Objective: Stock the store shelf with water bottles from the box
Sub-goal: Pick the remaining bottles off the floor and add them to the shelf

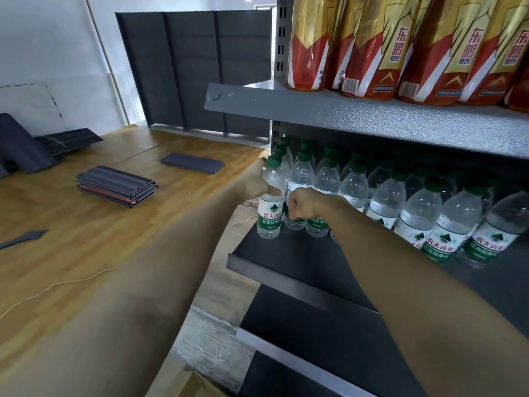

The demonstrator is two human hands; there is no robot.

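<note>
My left hand (259,181) grips a clear water bottle (270,213) with a green cap and a green and white label. The bottle stands upright at the left end of the dark middle shelf (286,253). My right hand (300,204) is curled into a fist right beside it, in front of the neighbouring bottle (300,179); whether it holds that bottle cannot be told. Several rows of matching water bottles (415,207) fill the shelf to the right. No box is in view.
The grey shelf above (372,118) carries large red and gold drink bottles (372,53). Lower dark shelves (315,333) jut out below. On the wooden floor to the left lie stacked dark shelf panels (117,186), another panel (191,163) and a white cable (57,285).
</note>
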